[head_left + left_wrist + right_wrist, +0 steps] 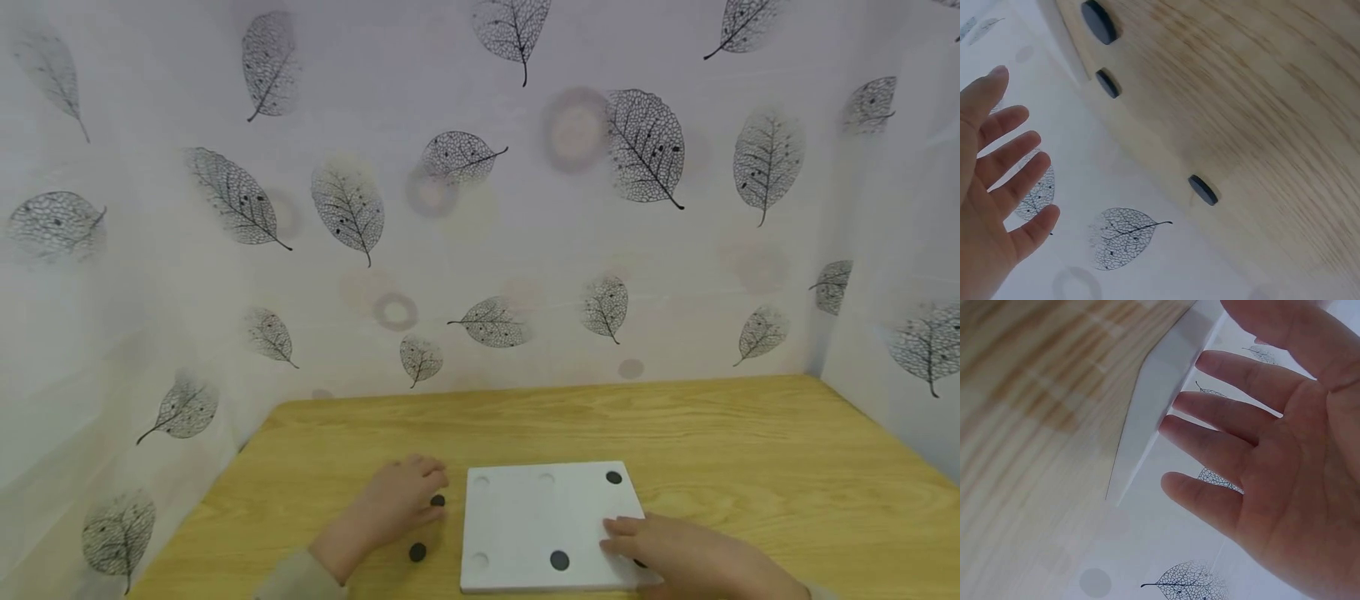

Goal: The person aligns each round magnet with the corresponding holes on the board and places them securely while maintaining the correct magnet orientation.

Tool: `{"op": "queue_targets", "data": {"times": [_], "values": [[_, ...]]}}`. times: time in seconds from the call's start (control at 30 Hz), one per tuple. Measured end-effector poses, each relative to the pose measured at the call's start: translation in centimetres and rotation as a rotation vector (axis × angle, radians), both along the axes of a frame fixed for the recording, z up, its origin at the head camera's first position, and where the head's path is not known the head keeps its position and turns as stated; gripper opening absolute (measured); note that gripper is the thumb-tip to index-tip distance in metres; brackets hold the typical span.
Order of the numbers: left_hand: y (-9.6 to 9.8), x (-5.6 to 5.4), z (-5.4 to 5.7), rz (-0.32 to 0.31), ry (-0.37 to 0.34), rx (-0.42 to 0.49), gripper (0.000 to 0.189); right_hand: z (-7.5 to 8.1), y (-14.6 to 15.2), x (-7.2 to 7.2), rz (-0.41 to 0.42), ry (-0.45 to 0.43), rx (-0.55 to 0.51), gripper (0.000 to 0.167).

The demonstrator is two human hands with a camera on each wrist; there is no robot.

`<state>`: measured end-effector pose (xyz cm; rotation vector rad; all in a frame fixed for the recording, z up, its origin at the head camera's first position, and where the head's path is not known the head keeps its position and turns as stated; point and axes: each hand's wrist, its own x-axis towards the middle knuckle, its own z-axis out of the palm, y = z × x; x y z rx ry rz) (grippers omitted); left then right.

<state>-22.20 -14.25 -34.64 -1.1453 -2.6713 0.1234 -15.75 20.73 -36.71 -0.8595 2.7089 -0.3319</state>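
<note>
A white rectangular board (525,521) with shallow round recesses lies on the table. Black discs sit at its far right corner (613,477) and near-side middle (559,560); one at the near right is partly covered by my right hand. My right hand (686,550) is at the board's right edge, fingers extended over it; whether they touch is unclear. Left of the board, my left hand (393,504) has its fingers spread and loosely bent beside a loose black disc (438,501). Another disc (417,552) lies nearer me. The left wrist view shows several discs, including a small one (1203,189), apart from that hand.
The wood-grain table (750,450) runs back to a pale wall covering (525,250) printed with dark leaf skeletons. Similar covering bounds the left and right sides. Bare recesses (480,560) show on the board's left part.
</note>
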Motion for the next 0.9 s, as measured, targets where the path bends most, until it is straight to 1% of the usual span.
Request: {"op": "queue_targets", "data": {"times": [0.2, 0.37, 0.43, 0.53, 0.67, 0.77, 0.9], "values": [[-0.3, -0.2, -0.3, 0.060, -0.042, -0.043, 0.024, -0.1, -0.1, 0.0, 0.001, 0.011, 0.008, 0.049], [-0.3, -0.4, -0.7, 0.124, -0.087, -0.077, 0.025, -0.2, -0.1, 0.0, 0.016, 0.045, 0.018, 0.047], [-0.2, -0.6, -0.9, 0.150, -0.102, -0.083, 0.026, -0.2, 0.0, 0.0, 0.014, 0.046, 0.018, 0.047], [-0.1, -1.0, -1.5, 0.181, -0.111, -0.087, 0.027, -0.2, 0.0, -0.1, 0.020, 0.053, 0.024, 0.049], [0.2, -1.6, -2.2, 0.208, -0.133, -0.067, 0.026, -0.3, 0.0, -0.2, 0.020, 0.047, 0.023, 0.048], [0.4, -1.8, -2.3, 0.225, -0.158, -0.052, 0.026, -0.3, 0.0, -0.3, 0.016, 0.031, 0.022, 0.048], [0.5, -2.0, -2.4, 0.242, -0.185, -0.054, 0.027, -0.3, 0.0, -0.3, 0.014, 0.014, 0.021, 0.051]]}}
